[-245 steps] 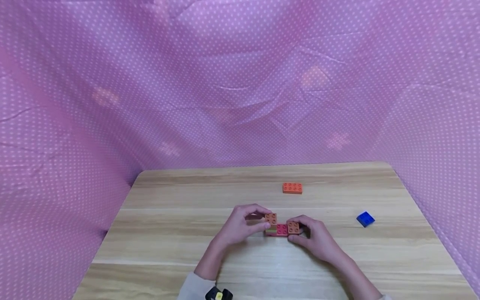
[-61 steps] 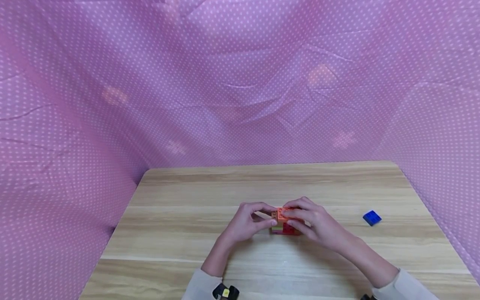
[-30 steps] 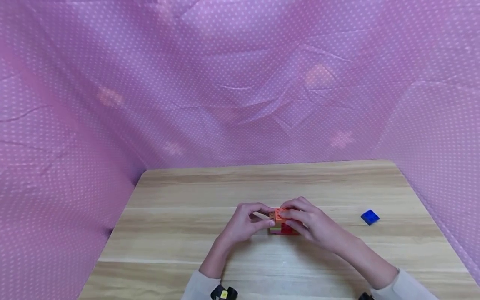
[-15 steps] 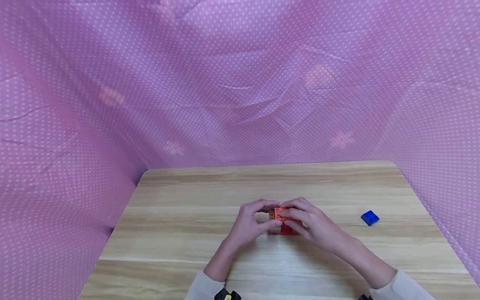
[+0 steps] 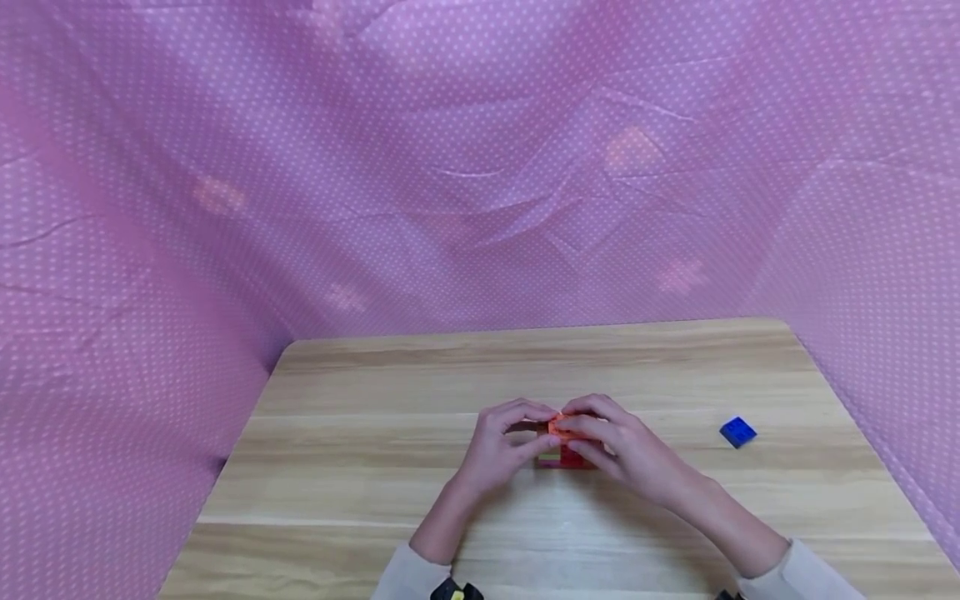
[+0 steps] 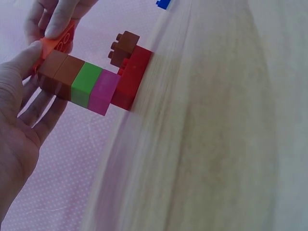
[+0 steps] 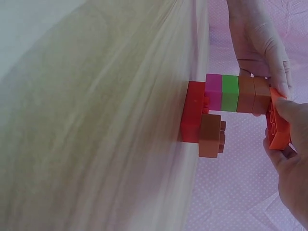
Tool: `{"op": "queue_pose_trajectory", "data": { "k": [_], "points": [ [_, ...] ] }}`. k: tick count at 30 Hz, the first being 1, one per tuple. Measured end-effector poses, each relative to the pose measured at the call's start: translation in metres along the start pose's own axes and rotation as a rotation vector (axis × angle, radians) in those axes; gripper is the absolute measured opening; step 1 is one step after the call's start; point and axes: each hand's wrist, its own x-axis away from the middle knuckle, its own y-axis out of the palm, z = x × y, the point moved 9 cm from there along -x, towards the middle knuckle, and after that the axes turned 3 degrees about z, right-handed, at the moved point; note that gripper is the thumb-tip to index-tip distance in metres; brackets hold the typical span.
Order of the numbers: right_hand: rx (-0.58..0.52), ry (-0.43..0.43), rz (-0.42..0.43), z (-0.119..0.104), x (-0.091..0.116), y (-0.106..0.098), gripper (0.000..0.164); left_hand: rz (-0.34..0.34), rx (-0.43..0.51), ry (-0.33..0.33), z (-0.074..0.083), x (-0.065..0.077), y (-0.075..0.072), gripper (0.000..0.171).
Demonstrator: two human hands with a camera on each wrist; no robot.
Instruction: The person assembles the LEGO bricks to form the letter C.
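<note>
A toy brick tower rises from one end of a red brick (image 7: 192, 113) on the table. In the right wrist view its stack runs magenta brick (image 7: 213, 91), green brick (image 7: 230, 94), then two brown bricks (image 7: 246, 94). Across the top lies an orange brick (image 7: 279, 126), jutting out over the lower brown brick (image 7: 209, 137) at the red one's other end. My right hand (image 5: 630, 446) pinches the orange brick between thumb and fingers. My left hand (image 5: 498, 442) grips its tower end, thumb on one side and fingers opposite. In the head view, fingers hide much of the orange brick.
A loose blue brick (image 5: 738, 432) lies on the wooden table (image 5: 360, 392) to the right of the hands. Pink dotted cloth (image 5: 480, 192) hangs behind the table and along both sides.
The orange brick, earlier lying toward the back of the table, is now on the tower in my right hand. My left hand has shifted slightly right, from the brown bricks to the orange brick's end.
</note>
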Motion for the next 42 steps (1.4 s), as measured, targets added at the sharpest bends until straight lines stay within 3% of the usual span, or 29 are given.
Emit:
{"op": "queue_pose_trajectory", "data": {
  "k": [4,10,16,19,23,27,32,42],
  "points": [
    [0.026,0.099,0.036,0.006,0.005,-0.011,0.046,-0.002,-0.002,-0.016,-0.002,-0.001,0.0,0.029],
    [0.076,0.224,0.19,0.028,0.024,-0.05,0.055,0.002,-0.031,-0.075,-0.006,0.0,-0.003,0.028],
    [0.132,0.455,0.361,0.065,0.078,-0.102,0.053,-0.017,-0.02,-0.135,-0.009,0.0,-0.001,0.029],
    [0.164,0.59,0.389,0.085,0.112,-0.122,0.051,-0.02,-0.02,-0.139,-0.009,0.001,0.0,0.029],
    [0.196,0.742,0.351,0.112,0.147,-0.136,0.056,-0.011,-0.022,-0.127,-0.008,0.001,-0.002,0.029],
    [0.218,0.838,0.245,0.129,0.167,-0.135,0.068,-0.015,-0.018,-0.115,-0.008,0.0,-0.003,0.029],
    [0.239,0.813,0.133,0.134,0.169,-0.124,0.069,-0.012,-0.025,-0.118,-0.008,0.0,-0.003,0.028],
    [0.288,0.811,0.127,0.138,0.163,-0.12,0.047,-0.016,-0.026,-0.133,-0.009,0.001,-0.003,0.027]
  ]
}}
